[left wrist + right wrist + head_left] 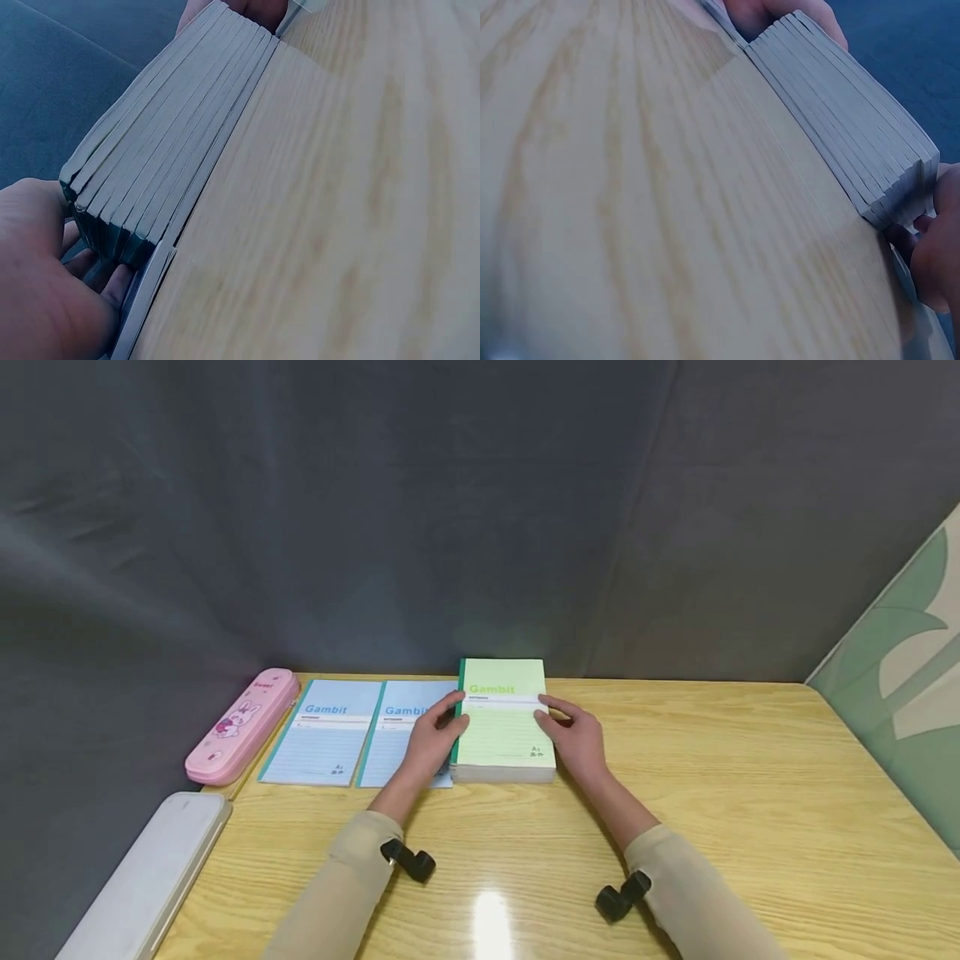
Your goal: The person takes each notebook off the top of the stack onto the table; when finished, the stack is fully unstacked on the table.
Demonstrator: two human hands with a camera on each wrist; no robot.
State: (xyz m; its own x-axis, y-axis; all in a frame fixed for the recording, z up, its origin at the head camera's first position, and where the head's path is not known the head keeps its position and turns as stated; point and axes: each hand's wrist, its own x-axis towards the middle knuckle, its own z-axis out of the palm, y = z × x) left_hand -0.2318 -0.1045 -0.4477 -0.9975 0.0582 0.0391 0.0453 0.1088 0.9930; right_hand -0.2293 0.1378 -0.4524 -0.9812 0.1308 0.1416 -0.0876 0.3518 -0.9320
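A thick stack of green-covered notebooks (501, 727) sits near the table's back edge, its page edges (176, 120) facing the front. My left hand (435, 739) holds the stack's left side at the dark green spines, thumb and fingers against it. From the opposite side my right hand (577, 735) grips the page edges, its fingers (904, 240) low along the stack in the right wrist view. Left of the stack lie two blue notebooks (322, 735); the nearer blue notebook (382, 752) is partly covered by my left hand.
A pink pencil case (243, 727) with a rabbit picture lies at the table's left edge. In front of it is a long white case (153, 877). A dark curtain (480, 518) hangs behind the wooden table (712, 777). Leaf-patterned cloth (911, 677) borders the right side.
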